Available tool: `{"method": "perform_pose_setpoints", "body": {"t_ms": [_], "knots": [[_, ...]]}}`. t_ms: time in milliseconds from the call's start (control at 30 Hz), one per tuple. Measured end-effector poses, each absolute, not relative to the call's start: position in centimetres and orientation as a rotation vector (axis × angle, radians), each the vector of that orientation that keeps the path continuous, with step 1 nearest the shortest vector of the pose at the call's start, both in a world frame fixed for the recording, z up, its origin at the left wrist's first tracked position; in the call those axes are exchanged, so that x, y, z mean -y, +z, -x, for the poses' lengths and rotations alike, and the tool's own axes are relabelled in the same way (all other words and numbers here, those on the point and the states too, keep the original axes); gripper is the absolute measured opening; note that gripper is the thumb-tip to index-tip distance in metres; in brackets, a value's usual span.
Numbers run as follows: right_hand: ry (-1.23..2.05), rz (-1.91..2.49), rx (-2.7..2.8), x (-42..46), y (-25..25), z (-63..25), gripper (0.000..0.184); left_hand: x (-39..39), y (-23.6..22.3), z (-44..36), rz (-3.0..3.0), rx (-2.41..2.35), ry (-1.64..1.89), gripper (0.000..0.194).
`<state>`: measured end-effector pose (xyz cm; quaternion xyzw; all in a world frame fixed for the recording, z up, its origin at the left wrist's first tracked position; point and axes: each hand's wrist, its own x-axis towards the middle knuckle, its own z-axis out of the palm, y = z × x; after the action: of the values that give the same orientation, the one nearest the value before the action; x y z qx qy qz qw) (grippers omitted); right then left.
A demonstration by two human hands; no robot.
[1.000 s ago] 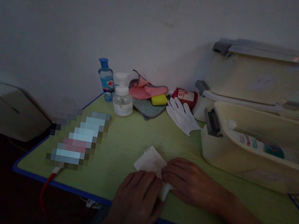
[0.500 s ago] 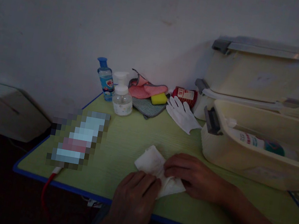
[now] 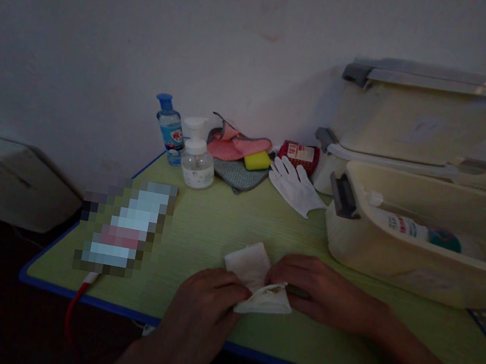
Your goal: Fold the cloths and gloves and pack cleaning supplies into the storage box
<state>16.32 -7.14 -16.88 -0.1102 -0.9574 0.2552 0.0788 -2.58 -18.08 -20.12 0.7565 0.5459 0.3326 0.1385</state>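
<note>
A folded white tissue (image 3: pixel 269 302) lies between my two hands near the table's front edge. One square flap points away from me, and the near part is creased and lifted, with its layers showing. My left hand (image 3: pixel 204 307) grips the near left edge, fingertips and thumb pressed together on it. From the right, my right hand (image 3: pixel 315 289) pinches the middle, its curled fingers over the upper edge. A small dark patch shows between the right fingers; I cannot tell what it is.
On the green table (image 3: pixel 197 230) sit a phone (image 3: pixel 134 225) with a red cable, a blue bottle (image 3: pixel 170 131), a pump bottle (image 3: pixel 198 164), cloths (image 3: pixel 235 146), a yellow sponge (image 3: pixel 257 160), a white glove (image 3: pixel 296 188) and a red container (image 3: pixel 299 154). Cream bins (image 3: pixel 397 266) stand at right.
The tissue's near part has been opened out and lifted, and its far flap has turned slightly. My left hand has shifted left and rotated; my right hand keeps its pinch.
</note>
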Motion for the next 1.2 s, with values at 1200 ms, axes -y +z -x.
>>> {"method": "perform_pose_setpoints", "body": {"t_ms": [1200], "knots": [[1.012,0.982,2.403,7.5,-18.2,-13.1,0.014,15.0,-19.9,3.4,-1.408,-1.688,0.999,0.025]]}}
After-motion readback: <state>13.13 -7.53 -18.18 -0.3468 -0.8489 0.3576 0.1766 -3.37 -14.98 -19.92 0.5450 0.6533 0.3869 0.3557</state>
